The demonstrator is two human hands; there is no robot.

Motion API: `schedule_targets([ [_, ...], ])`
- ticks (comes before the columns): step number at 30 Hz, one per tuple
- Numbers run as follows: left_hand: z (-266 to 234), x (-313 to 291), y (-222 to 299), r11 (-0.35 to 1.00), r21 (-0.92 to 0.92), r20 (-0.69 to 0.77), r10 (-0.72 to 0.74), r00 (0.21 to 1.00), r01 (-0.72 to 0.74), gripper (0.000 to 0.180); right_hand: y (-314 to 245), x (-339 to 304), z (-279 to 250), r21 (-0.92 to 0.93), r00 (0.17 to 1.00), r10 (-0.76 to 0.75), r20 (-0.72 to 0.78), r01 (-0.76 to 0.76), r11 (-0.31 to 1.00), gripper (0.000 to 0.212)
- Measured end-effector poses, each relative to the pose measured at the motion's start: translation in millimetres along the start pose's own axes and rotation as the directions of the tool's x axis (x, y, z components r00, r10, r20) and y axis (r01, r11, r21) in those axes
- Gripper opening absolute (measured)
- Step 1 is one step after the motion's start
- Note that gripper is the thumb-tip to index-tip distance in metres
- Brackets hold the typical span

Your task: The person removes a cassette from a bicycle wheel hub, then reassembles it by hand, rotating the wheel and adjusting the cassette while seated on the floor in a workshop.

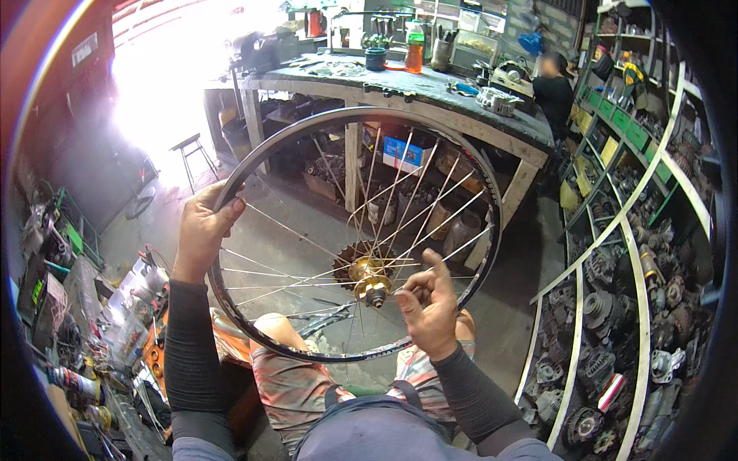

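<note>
A bicycle wheel (354, 113) with a black rim and thin silver spokes stands tilted above my lap. My left hand (206, 227) is closed round the left side of its rim, thumb on the near face. At the wheel's middle sits a gold hub (367, 274) with a dark axle end toward me. Behind the hub shows a dark toothed cassette (346, 261). My right hand (432, 311) is just right of the hub, beside the spokes. Its index finger points up and the others curl loosely, with no object visible in them; whether a fingertip touches a spoke is unclear.
Ahead stands a long workbench (323, 77) with an orange-liquid bottle (414, 50) and metal parts. A person (552, 92) is at its far right. Shelves of used machine parts (603, 307) line the right. Tools and an orange box (157, 357) crowd the left; a stool (188, 146) stands beyond.
</note>
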State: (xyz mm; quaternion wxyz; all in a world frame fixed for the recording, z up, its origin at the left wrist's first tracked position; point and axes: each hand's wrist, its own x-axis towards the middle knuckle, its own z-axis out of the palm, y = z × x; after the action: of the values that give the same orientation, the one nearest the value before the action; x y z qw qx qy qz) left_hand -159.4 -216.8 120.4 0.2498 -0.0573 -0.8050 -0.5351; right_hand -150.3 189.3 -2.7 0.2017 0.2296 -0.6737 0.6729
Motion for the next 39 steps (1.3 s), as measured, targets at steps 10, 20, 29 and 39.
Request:
schedule_targets([
  [10, 1.1, -19.4, 20.6, 0.998, -0.053, -0.019, -0.023, 1.0, 0.022, 0.056, -21.4, 42.7, -7.9, -0.16, 0.995, 0.088, -0.056, -0.096, 0.982, 0.013],
  [20, 3.7, -35.9, 20.2, 0.996, -0.088, -0.093, 0.013, 0.996, -0.021, 0.053, -35.3, 8.6, -29.2, -0.321, 0.992, -0.043, 0.121, 0.08, 0.944, 0.014],
  [29, 4.3, -67.6, 47.6, 0.992, -0.123, -0.094, -0.034, 0.995, 0.022, 0.055, -44.3, -6.5, -40.8, -0.332, 0.985, -0.119, 0.124, 0.154, 0.93, 0.018],
  [39, -4.8, -141.6, 67.7, 0.998, -0.012, -0.214, 0.06, 0.975, -0.064, 0.051, -56.9, -48.5, -66.5, -0.251, 0.977, -0.121, 0.173, 0.163, 0.954, 0.014],
])
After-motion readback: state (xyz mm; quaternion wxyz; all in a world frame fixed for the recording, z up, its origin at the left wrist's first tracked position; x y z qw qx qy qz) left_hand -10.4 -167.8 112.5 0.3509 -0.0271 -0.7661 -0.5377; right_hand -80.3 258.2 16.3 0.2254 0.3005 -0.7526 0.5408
